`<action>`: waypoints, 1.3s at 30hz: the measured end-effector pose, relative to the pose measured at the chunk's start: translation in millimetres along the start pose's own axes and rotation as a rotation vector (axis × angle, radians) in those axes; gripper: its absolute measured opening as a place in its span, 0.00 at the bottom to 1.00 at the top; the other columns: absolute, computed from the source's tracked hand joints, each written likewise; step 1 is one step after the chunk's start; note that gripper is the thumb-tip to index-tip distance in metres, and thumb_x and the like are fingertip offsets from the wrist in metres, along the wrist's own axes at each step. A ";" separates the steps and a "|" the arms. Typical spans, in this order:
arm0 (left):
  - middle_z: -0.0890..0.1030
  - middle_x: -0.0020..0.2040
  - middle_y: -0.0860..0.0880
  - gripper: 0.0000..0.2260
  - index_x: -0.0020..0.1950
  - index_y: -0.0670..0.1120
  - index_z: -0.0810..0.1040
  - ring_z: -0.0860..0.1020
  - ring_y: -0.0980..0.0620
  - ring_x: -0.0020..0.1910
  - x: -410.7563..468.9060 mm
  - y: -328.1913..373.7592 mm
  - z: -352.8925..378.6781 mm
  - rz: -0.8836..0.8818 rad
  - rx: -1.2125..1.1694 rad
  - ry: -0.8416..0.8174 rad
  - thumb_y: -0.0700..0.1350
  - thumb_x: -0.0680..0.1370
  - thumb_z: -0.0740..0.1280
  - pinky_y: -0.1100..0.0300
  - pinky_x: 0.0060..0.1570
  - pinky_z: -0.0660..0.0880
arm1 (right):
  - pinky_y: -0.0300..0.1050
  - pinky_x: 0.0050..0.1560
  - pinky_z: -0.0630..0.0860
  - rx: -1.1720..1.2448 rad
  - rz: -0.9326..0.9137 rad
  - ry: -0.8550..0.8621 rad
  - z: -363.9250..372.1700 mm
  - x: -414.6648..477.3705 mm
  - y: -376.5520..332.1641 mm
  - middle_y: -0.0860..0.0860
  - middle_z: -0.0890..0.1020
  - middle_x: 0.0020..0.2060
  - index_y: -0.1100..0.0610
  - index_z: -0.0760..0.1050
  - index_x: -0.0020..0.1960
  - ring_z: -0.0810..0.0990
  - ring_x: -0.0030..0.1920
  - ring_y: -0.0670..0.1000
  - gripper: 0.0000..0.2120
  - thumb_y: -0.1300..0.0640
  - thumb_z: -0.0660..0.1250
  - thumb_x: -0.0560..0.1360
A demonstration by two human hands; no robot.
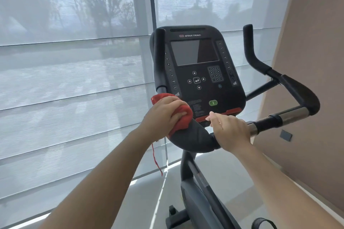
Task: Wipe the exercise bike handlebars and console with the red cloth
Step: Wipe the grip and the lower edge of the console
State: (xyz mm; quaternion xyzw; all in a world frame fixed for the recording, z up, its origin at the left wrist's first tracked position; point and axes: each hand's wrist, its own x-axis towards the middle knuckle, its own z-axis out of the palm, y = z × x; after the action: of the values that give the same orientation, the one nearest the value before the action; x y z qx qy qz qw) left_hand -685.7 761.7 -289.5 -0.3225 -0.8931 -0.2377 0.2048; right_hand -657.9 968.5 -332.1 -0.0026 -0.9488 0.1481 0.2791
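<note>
A wide window point(74, 61) with pale sheer blinds fills the left side, and the room before it is open, with nothing between the left arm and the glass. The left hand point(163, 113) is closed over the red cloth point(183, 117), fingers curled around it, pressing it onto the left bend of the handlebars point(195, 135), just below the upright left grip point(160, 59). A loose red thread point(156, 160) hangs from the cloth into free air.

The console point(197, 72) stands just behind the cloth, its lower left edge close to the knuckles. "STAR TRAC" is printed above the dark screen point(195, 52). Numbers 6, 9, 12, 15, 18, 21 run down its left edge; the column on the right edge is too small to read. A keypad point(215, 73), arrow keys and a green button point(213, 102) sit below the screen.

The right hand point(230, 132) wraps around the bar's middle, thumb raised, holding nothing else. Right of it the bar runs bare past a chrome section point(294, 114) to the right pad point(301, 91), near a tan wall point(312, 61).
</note>
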 end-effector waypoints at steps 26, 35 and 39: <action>0.74 0.59 0.53 0.13 0.60 0.52 0.74 0.69 0.51 0.61 -28.9 35.3 25.1 -0.071 0.105 0.091 0.52 0.79 0.56 0.53 0.64 0.65 | 0.49 0.40 0.74 0.045 -0.201 0.270 7.7 -12.1 39.2 0.50 0.76 0.28 0.55 0.76 0.34 0.73 0.30 0.52 0.25 0.50 0.45 0.79; 0.73 0.60 0.52 0.12 0.60 0.54 0.74 0.68 0.48 0.63 -5.0 27.7 21.8 -0.125 0.146 0.044 0.53 0.79 0.57 0.52 0.66 0.62 | 0.50 0.42 0.73 0.059 -0.234 0.254 8.3 -14.3 42.5 0.50 0.76 0.29 0.56 0.74 0.36 0.73 0.32 0.51 0.21 0.51 0.47 0.79; 0.73 0.60 0.51 0.12 0.61 0.53 0.73 0.67 0.49 0.63 -17.8 36.4 23.2 -0.115 0.141 0.054 0.51 0.79 0.58 0.53 0.66 0.62 | 0.51 0.45 0.73 0.037 -0.289 0.183 4.1 -18.5 47.3 0.49 0.77 0.32 0.55 0.74 0.39 0.74 0.34 0.51 0.19 0.52 0.48 0.79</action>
State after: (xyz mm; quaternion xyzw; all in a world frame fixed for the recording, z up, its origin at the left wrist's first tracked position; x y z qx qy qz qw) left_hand -653.5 790.8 -306.7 -0.2490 -0.9188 -0.1944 0.2367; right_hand -648.2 1011.0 -358.5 0.1257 -0.9070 0.1230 0.3827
